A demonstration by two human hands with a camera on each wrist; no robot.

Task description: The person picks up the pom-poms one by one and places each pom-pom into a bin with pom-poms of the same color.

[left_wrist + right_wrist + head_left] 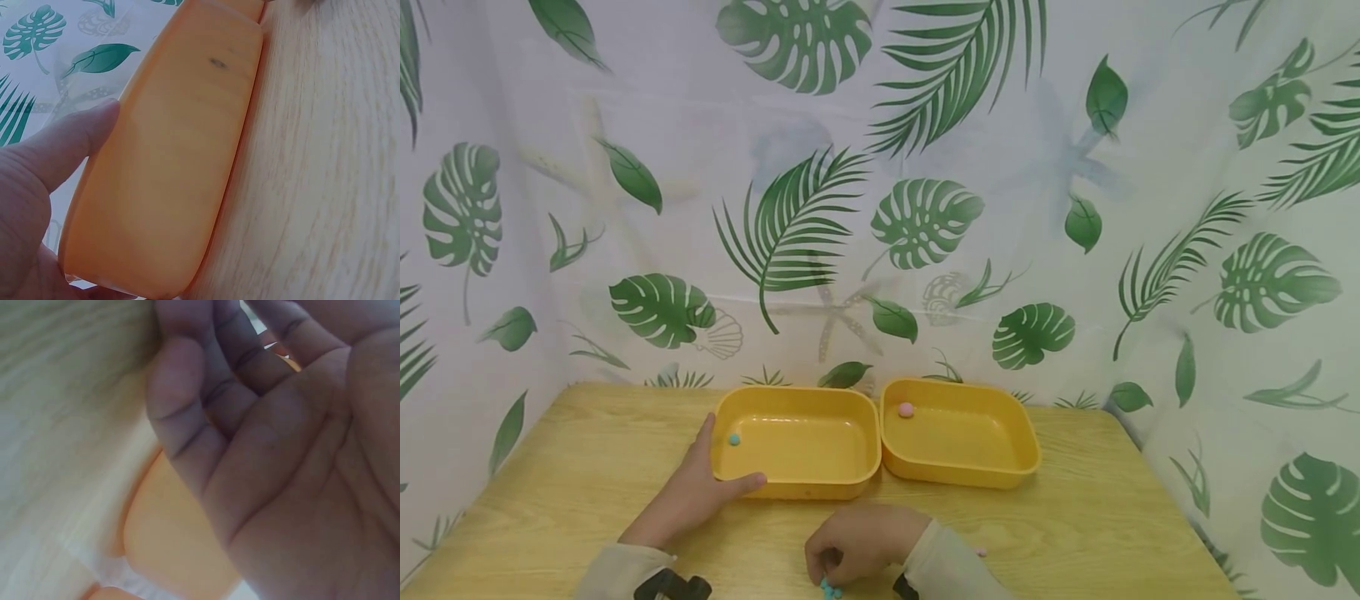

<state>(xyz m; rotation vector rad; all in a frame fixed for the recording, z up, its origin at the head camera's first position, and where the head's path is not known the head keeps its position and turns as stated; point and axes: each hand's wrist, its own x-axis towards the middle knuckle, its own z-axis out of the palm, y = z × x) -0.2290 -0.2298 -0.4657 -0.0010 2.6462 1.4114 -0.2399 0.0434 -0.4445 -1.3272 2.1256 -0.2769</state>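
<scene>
Spread wide, the left hand braces the left end of the left yellow tray, thumb over its near rim; a blue ball lies inside, near that end. Small blue balls sit on the table at the fingertips of the right hand — curled, though I cannot tell whether it pinches one. A pink ball lies in the right yellow tray, near its left end — a pink bit shows beside the right sleeve.

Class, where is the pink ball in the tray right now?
In the head view, the pink ball lies inside the right yellow tray, near its far left corner, beside the left tray.
</scene>
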